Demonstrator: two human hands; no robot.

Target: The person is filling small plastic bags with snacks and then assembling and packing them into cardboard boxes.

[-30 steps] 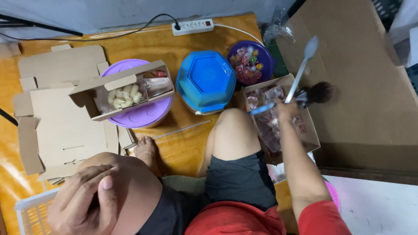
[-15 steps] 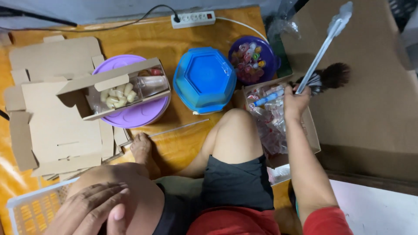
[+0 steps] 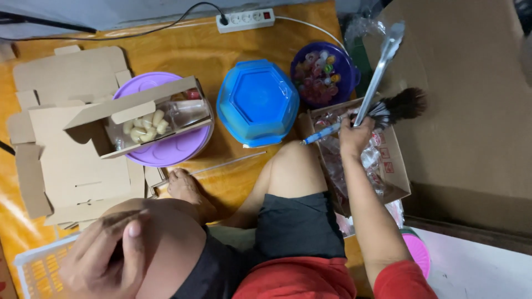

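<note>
Change: tongs [image 3: 381,61] hardly shifted since half a second ago; they point up and away as before.
Right hand [image 3: 354,135]: closed on the metal tongs, with a blue pen [image 3: 321,133] and a dark-bristled brush [image 3: 400,105] in the same grip.
Position: over a small cardboard box [image 3: 396,166] of clear wrappers, beside the right knee.
Left hand [image 3: 105,257]: fingers loosely curled, resting on the left knee, holding nothing.
Nearby: blue lidded container [image 3: 257,102], purple bowl of sweets [image 3: 324,75], open carton [image 3: 149,119] on a purple lid [image 3: 166,149], all on the orange floor [image 3: 194,50].
</note>
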